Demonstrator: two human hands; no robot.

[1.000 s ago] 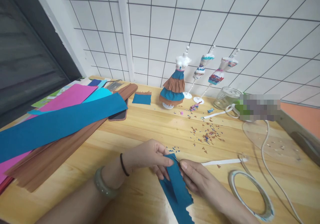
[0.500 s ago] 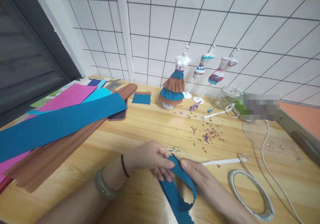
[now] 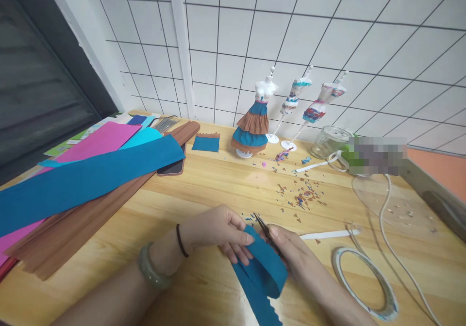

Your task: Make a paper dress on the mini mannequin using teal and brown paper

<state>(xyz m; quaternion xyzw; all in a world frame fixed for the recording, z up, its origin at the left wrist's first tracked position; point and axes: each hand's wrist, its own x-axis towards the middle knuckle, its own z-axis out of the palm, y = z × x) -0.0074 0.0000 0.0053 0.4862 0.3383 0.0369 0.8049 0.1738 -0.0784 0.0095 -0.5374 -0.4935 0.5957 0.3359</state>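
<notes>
the blue cloth strip (image 3: 267,257) is up in both hands over the near part of the table (image 3: 174,282), curled into a loop, its lower tail with the notched edge cut off below where i can see. at its 10 o'clock the left hand (image 3: 226,230) has the strip's upper end nipped between thumb and fingers; some of that end is hidden under the thumb. at 2 o'clock the right hand (image 3: 291,249) is closed round dark scissors (image 3: 265,229), points aimed towards 11; the handles are lost in the palm, and i can't tell whether the blades touch the cloth.

just past the strip at 12 lie blue snippets (image 3: 249,218), partly hidden by it. brown scraps (image 3: 306,195) are strewn at 1 o'clock, too small to count. at 2 a white ribbon (image 3: 331,234) slips out of sight behind the right hand, and at 3 lies a roll of tape (image 3: 393,304).

farther off at 12 stands a dummy (image 3: 251,122) in a tiered blue and brown skirt. towards 1 are two more dummies and a glass jar (image 3: 327,144); beyond it, something green (image 3: 351,157) is mostly blurred out. at 10 a long blue cloth (image 3: 91,180) covers part of a phone (image 3: 172,168), its far end out of view.
</notes>
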